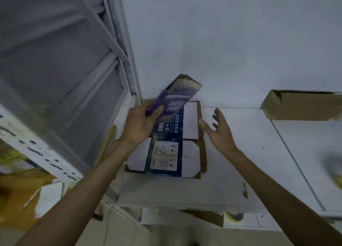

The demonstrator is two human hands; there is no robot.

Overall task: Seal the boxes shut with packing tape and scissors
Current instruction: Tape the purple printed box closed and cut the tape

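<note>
1. At the back left corner of the desk point(240, 162), close to the wall point(222, 42) and beside the metal rack point(55, 79), lies the flattened box point(166, 153), with a dark blue printed strip and pale flaps on either side.
2. Your left hand point(140, 123) grips the far end of that box, which tilts up off the desk and is blurred purple. Your thumb point(157, 109) lies across its printed face; your other fingers are curled behind it, mostly hidden.
3. The near part of the box lies flat on the desk, below and to the right of your left wrist.
4. Your right hand point(220, 133) hovers just beside the box's right edge, palm turned toward it, fingers straight and spread apart. You cannot tell whether the thumb tip touches the cardboard.
5. A second cardboard box point(303, 107) stands against the wall at the desk's back right, well apart from both hands.
6. Below the desk's front edge sits a yellow round thing point(234, 216), too blurred to name.
</note>
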